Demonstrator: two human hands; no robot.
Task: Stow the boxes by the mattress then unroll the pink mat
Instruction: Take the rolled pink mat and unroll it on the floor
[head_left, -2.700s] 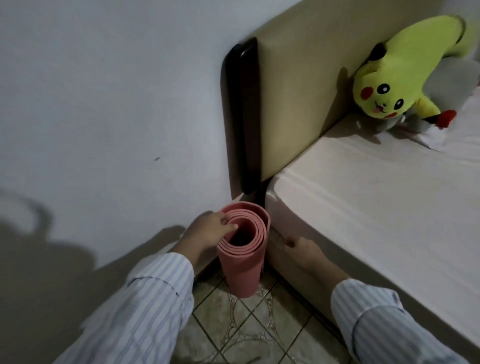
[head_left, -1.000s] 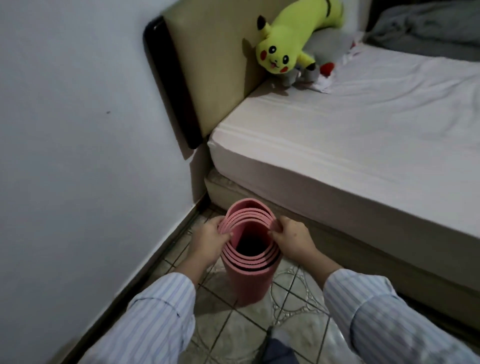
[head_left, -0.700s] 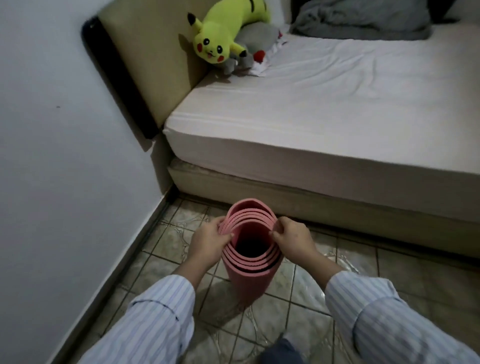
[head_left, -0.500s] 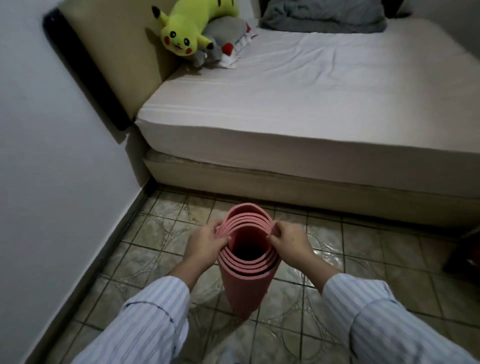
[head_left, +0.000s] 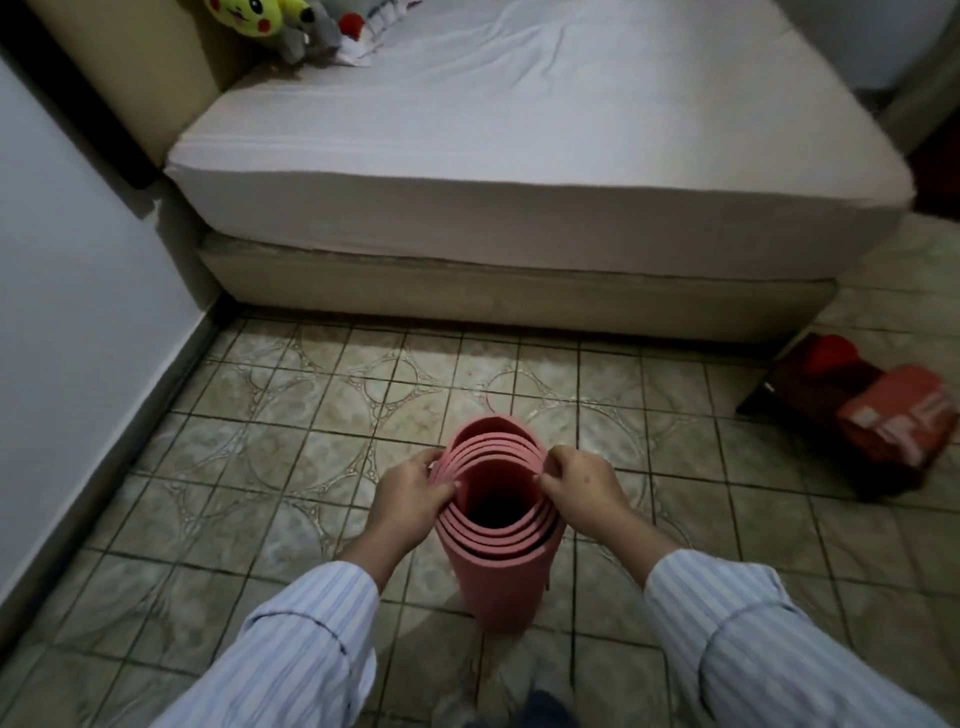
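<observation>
Centrally, the rolled pink mat (head_left: 500, 525) stands upright on one end on the tiled floor (head_left: 291, 447), well apart from the mattress (head_left: 519, 156). Its upper end faces the camera, so the loose spiral of layers and the dark hollow core are visible. The left hand (head_left: 410, 501) pinches the layered rim on one side and the right hand (head_left: 582, 488) pinches it on the opposite side; each hand is clenched on the mat's edge, fingers outside and thumb tips at the rim. This paired grip probably serves to steady the tall roll, which would otherwise tip, and to locate the free outer edge before the roll is laid down. Both forearms wear striped sleeves (head_left: 748, 639).

The open floor between mat and bed appears wide enough for unrolling, which likely explains why the roll is held here, not against the wall (head_left: 78, 291). To the right, at the foot corner of the bed base (head_left: 519, 291), lie a dark red box (head_left: 810, 379) and an orange-red box (head_left: 898, 421), just beside each other and close to the mattress; they look already stowed. Their contents cannot be told; a rounded red shape shows on the darker one. A yellow plush toy (head_left: 244, 15) rests at the head of the bed against the headboard (head_left: 119, 67).
</observation>
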